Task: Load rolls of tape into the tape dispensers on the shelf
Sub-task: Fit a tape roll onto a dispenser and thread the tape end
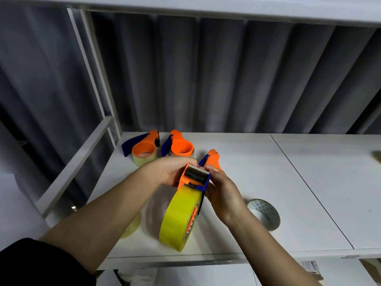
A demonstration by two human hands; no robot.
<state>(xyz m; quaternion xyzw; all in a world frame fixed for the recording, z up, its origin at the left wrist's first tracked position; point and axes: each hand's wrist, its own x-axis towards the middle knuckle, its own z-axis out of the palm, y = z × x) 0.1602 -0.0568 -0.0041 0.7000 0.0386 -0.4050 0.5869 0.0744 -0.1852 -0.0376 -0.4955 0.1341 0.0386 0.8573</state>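
While the yellow roll [179, 219] already sits on the held dispenser [193, 178], the step in hand appears to be threading the tape end past the roller to the toothed blade [198, 168]. Dispenser and roll are held in the air above the front of the shelf [309, 182], blade end pointing away from the person. Left hand [171, 171] grips the dispenser's orange side, fingers curled over the top near the blade. Right hand [221, 188] holds the blue side, thumb and fingertips pinching at the blade end; whether they have the tape end cannot be told.

Recommendation: keep the left grip steady, draw the tape flat and centred over the roller, and keep fingertips clear of the teeth.

Two loaded dispensers [144, 149] lie at the back of the shelf, a third dispenser [213, 158] lies behind the hands, and a loose roll [265, 213] sits to the right.
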